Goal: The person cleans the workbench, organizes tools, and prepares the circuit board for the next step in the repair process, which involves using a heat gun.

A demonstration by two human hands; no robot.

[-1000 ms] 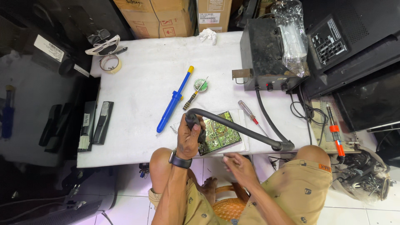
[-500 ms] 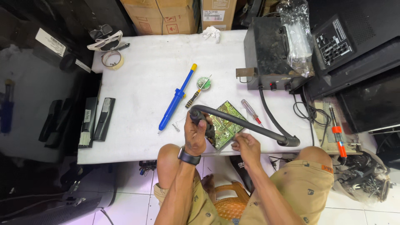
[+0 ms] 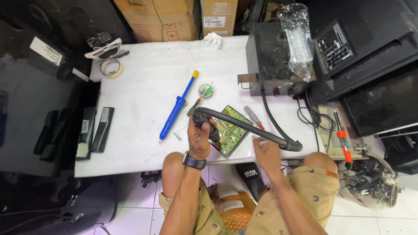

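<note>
the black hot-air handle [image 3: 204, 123] was up over the near middle of the white table [image 3: 143, 87], just above the green circuit board [image 3: 230, 129], which lay flat near the table's front edge. the left hand [image 3: 201, 137] was clenched around the handle, a dark watch [image 3: 194, 162] on its wrist. from the handle a thick black hose [image 3: 252, 128] curved right across the board to the table's front right edge and then ran back up to the dark grey box [image 3: 272, 61] standing at the right rear. the right hand [image 3: 266, 153] was blurred at the front edge, close under the hose, fingers loose and grasping nothing that could be made out. beside the board on the right lay a red-handled screwdriver [image 3: 253, 117]; to the left lay a long blue suction pump with a yellow tip [image 3: 178, 105], and between them a small round green tin [image 3: 205, 90] with a thin tool across it. a roll of tape [image 3: 110, 67] and a pair of glasses [image 3: 103, 48] sat at the far left corner, a crumpled white cloth [image 3: 213, 40] at the far edge. 2 black remotes [image 3: 95, 130] lay off the left side.
</note>
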